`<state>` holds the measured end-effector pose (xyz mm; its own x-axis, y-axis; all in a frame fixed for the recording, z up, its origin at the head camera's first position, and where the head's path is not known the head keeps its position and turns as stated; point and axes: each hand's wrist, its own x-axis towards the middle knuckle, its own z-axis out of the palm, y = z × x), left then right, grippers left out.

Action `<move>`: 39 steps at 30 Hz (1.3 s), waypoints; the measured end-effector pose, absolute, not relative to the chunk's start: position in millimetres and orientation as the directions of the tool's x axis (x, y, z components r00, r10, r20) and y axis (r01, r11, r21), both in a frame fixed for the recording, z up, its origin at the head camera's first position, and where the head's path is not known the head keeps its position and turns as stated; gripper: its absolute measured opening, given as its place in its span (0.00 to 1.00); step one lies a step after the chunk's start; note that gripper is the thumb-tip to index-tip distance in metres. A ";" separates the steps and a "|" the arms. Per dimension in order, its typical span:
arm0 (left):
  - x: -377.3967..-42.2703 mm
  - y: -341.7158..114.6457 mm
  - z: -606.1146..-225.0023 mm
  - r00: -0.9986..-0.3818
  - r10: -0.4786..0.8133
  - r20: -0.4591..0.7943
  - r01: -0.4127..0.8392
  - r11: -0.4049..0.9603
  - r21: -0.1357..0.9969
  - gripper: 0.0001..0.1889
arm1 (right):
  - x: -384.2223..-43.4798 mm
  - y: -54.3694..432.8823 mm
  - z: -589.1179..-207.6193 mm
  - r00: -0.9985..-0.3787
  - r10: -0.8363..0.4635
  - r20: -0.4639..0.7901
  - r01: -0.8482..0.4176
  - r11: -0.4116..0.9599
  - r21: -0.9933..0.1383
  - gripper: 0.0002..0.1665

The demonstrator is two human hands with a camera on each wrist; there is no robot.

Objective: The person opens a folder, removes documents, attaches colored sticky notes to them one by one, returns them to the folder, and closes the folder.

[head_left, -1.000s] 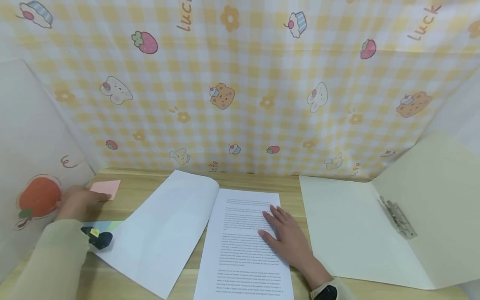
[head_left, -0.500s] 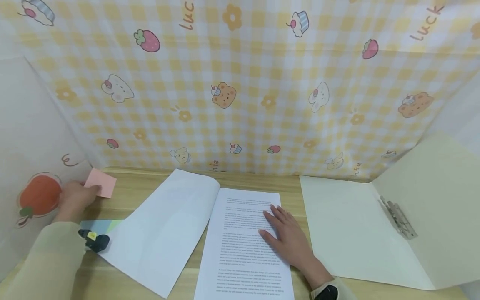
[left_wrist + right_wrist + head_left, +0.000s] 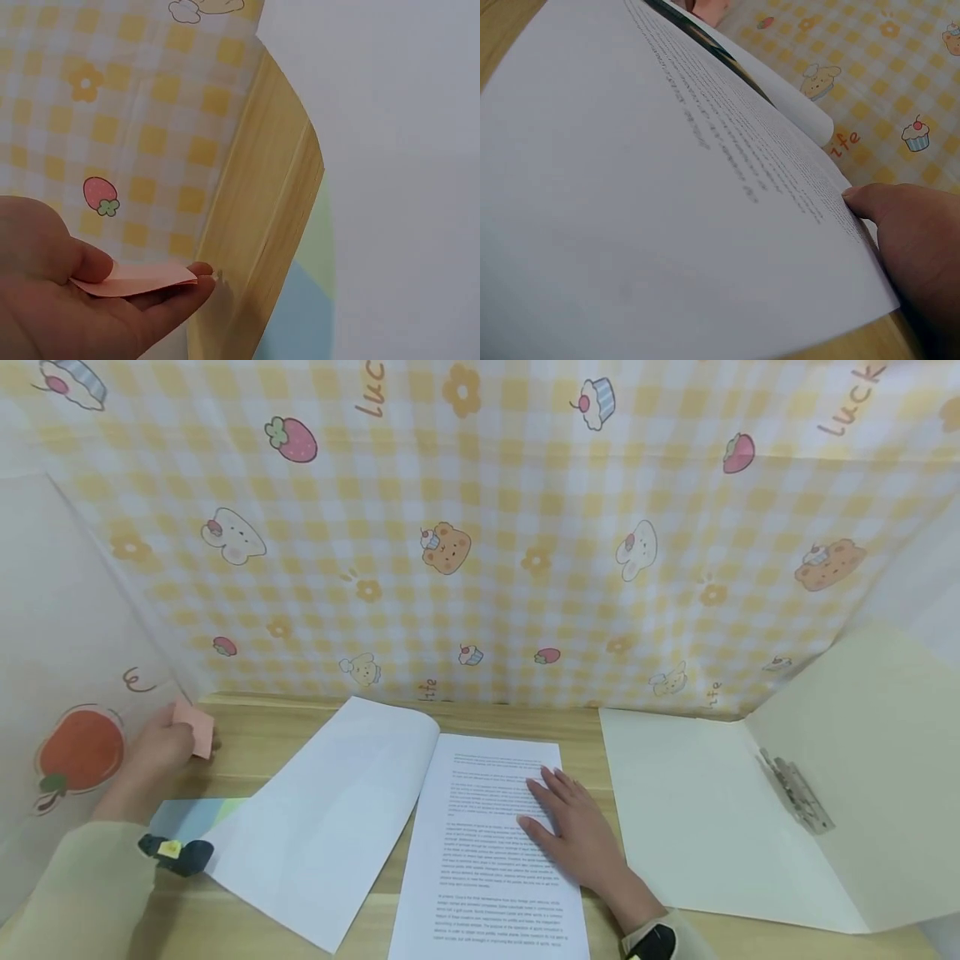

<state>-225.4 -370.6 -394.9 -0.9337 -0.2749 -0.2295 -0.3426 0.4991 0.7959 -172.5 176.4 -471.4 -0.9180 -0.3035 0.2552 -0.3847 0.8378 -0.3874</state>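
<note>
At the far left, my left hand (image 3: pixel 161 743) is raised over the table and pinches a small pink sticky note pad (image 3: pixel 197 729). In the left wrist view the thumb lies on top of the pink pad (image 3: pixel 146 279) and the fingers are beneath it; its paper bends slightly. My right hand (image 3: pixel 581 843) rests with its fingers spread on the right edge of a printed document (image 3: pixel 480 835). The right wrist view shows the thumb at that edge of the printed page (image 3: pixel 705 202). Left of the document lies a blank white page (image 3: pixel 330 827), folded over and curved at its top.
A cream folder (image 3: pixel 682 810) lies spread at the right, its cover leaning up and its metal clip (image 3: pixel 797 789) showing. A blue and green sheet (image 3: pixel 197 814) sticks out under the blank page. A checked cloth (image 3: pixel 495 610) hangs behind the wooden table (image 3: pixel 517 718).
My left hand has picked up the pink sticky note pad from the table and drawn it back to the left, tilting it. The right hand and the document stay in place.
</note>
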 end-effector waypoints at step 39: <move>-160.2 -221.7 -390.8 -0.980 0.184 -0.076 -0.093 -0.086 0.992 0.36 | -169.2 174.8 -466.8 -0.905 -0.321 0.280 -0.413 0.826 -0.384 0.36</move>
